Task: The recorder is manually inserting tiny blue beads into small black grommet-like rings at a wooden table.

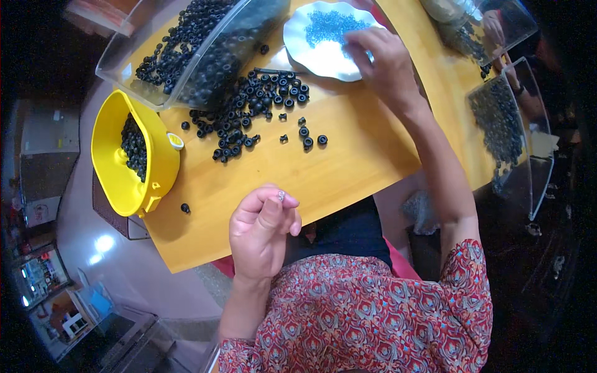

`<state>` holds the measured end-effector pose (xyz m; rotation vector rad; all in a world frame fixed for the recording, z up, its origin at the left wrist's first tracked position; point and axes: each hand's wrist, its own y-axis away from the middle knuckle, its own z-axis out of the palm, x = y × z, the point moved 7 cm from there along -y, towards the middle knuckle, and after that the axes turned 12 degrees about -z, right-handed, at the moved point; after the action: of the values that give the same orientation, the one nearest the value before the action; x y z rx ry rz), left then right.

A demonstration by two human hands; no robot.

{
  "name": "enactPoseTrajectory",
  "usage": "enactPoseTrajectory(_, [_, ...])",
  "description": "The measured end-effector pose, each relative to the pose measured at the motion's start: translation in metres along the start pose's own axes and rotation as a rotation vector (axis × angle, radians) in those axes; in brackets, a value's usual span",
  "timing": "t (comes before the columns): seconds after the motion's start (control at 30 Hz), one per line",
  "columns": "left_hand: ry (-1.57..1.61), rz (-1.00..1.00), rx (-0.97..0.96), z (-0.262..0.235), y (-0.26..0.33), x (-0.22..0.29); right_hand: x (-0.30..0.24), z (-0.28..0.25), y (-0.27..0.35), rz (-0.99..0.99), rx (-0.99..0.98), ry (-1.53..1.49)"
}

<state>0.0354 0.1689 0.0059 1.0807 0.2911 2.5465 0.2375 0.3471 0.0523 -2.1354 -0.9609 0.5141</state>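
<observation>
Near the table's front edge, my left hand (264, 233) is closed, pinching a tiny clear, silvery piece (281, 196) between thumb and fingertips. My right hand (388, 68) reaches over a white wavy-rimmed plate (298, 53) at the far side. Its fingers bend down, slightly apart, beside a heap of small translucent blue pieces (333, 26); no held thing shows between them. Between the hands and the far left, many small black ring-shaped parts (249, 102) lie spread on the table. Several loose ones (308, 143) sit apart, ahead of my left hand.
A clear bin (208, 46) of black parts lies tipped at the far left. A yellow tub (165, 158) with black parts stands at the table's left edge. On the right are another clear bin (497, 118) with black parts and another person's hand (494, 28).
</observation>
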Motion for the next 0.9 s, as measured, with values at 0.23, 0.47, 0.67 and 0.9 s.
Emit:
enactPoseTrajectory(0.23, [-0.034,-0.101,0.112,-0.006,-0.005,-0.005,-0.052,-0.003,0.004,0.129,-0.030,-0.616])
enactPoseTrajectory(0.47, [-0.015,-0.158,0.163,-0.001,-0.006,-0.012,-0.133,-0.009,0.017,0.075,-0.139,-0.957])
enactPoseTrajectory(0.67, [-0.076,-0.168,0.178,-0.006,0.001,-0.011,-0.148,-0.008,0.018,0.132,-0.160,-1.007])
enactPoseTrajectory(0.9, [0.182,-0.168,0.122,-0.009,0.015,-0.011,-0.145,0.003,0.031,0.468,-0.168,-1.359])
